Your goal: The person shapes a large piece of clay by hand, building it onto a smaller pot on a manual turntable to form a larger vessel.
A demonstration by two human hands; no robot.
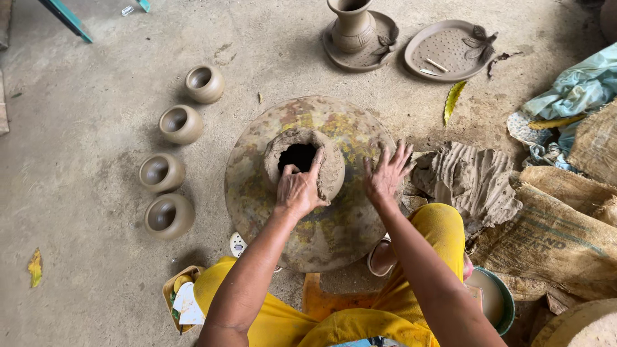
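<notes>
At the wheel's (pixel 334 218) centre stands the hollow clay lump (pixel 302 162), mouth up, pinched at its near rim by the left hand (pixel 299 190), thumb inside, while the right hand (pixel 385 175) lies spread flat, gripping nothing, just beside it.

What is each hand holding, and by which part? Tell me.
The left hand pinches the clay pot by its near rim, thumb inside. The right hand holds nothing; it rests flat on the wheel.
</notes>
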